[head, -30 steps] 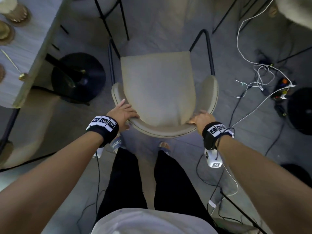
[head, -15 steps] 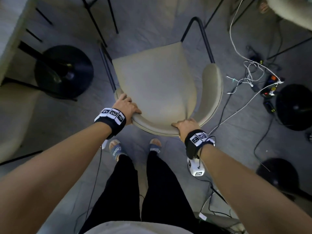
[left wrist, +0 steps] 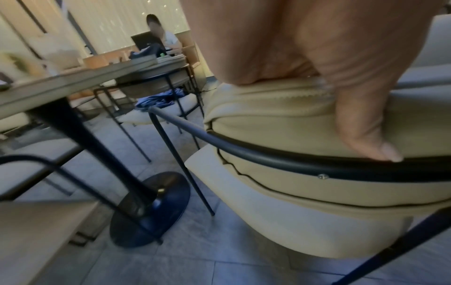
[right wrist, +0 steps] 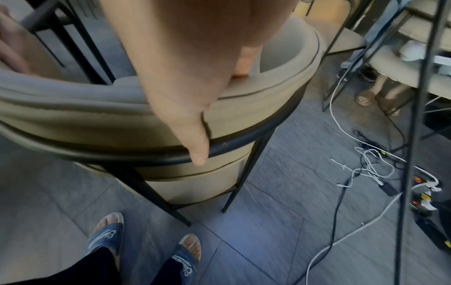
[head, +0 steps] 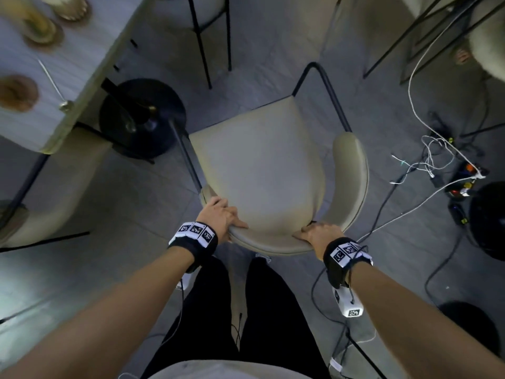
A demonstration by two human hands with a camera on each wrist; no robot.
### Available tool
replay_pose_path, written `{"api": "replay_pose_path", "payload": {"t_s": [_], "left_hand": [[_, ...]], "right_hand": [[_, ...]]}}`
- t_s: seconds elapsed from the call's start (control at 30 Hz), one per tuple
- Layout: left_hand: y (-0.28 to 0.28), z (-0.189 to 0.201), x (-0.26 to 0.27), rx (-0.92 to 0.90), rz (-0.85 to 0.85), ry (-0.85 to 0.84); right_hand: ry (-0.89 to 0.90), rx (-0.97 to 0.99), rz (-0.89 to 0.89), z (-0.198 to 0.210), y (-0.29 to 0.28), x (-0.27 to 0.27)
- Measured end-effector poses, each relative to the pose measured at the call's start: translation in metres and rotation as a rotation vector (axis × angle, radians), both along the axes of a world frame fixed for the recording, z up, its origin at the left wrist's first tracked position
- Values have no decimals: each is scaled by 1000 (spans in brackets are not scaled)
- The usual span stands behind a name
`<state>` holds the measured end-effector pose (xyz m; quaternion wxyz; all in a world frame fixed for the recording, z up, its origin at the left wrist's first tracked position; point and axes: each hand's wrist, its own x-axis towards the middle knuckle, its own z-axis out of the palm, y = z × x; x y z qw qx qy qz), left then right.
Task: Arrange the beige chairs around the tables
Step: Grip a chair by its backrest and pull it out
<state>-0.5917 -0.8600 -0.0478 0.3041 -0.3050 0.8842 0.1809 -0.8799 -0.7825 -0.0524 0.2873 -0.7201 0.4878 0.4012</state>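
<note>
Cables (head: 434, 149) lie tangled on the floor to your right, white and black ones, running to a power strip (head: 468, 176) well apart from the chair (head: 262, 170) you hold. Your left hand (head: 220, 218) grips the left end of the curved backrest, thumb lying on the top edge and fingers down the outer side to the black frame rail (left wrist: 292, 162); your right hand (head: 319, 233) grips the backrest further right in the same way, with a fingertip on that rail. The chair stands just in front of your feet, its seat facing away from you. Ahead to the left is the table (head: 68, 77), its round black base (head: 142, 119) just beside the chair's front left leg (head: 185, 154) and in its way. You have one chair in hand, a second beige chair (head: 60, 187) tucked under the table at your left, and parts of two more at the top of the head view. Three round black bases show in all. The tabletop carries blurred golden pieces and one thin rod. Your two sandals (right wrist: 107, 233) bear white lettering, which you see upside down and too blurred to read. Each wristband (head: 195, 232) carries black-and-white square markers.
</note>
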Motion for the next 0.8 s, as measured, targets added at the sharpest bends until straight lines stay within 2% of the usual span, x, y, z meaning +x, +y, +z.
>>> {"api": "replay_pose_path", "payload": {"t_s": [0.27,0.47,0.67,0.8], "left_hand": [[25,6,59,13,266,-10],[26,7,104,-21,486,-23],[4,13,127,-25,586,-19],[-19,5,138,-40,612,-7]], "right_hand": [[-56,-110,193,-1,-41,44],[-116,-158,400,-11,-87,88],[-77,-173,489,-7,-143,116],[-81,-186,476,-1,-183,127]]}}
